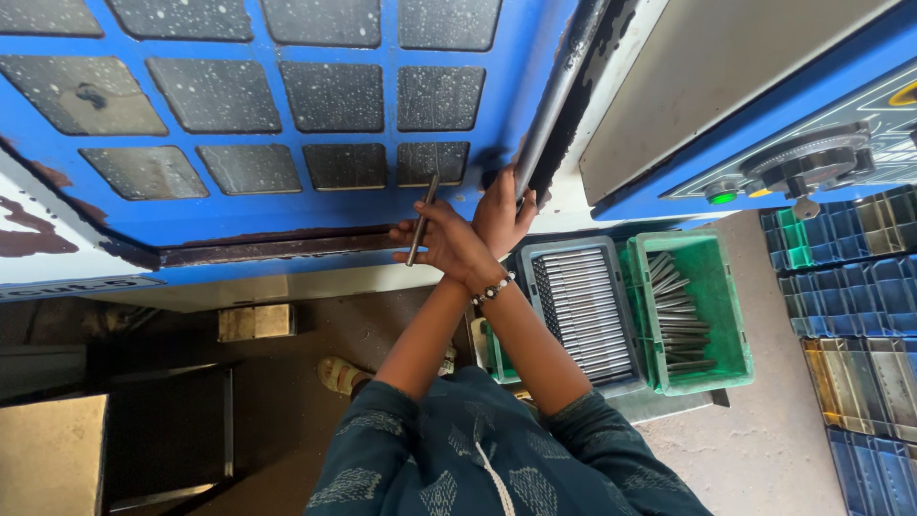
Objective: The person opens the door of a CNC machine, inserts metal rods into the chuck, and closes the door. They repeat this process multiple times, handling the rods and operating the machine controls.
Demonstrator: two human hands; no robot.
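Observation:
My arms cross in front of me. My right hand (444,244), with a beaded bracelet at the wrist, is shut on a thin metal rod (426,196) held almost upright against the blue machine door (287,215). My left hand (504,212) reaches past it and grips the lower end of the door's long grey bar handle (564,86). The door has a grid of dark, speckled window panes.
A grey crate (549,250) and a green crate (731,315), both with several metal rods, sit below the hands. A control panel with a handwheel (807,162) and a green button is at the right, above stacked bins (860,287). My sandalled foot (342,375) stands on the floor.

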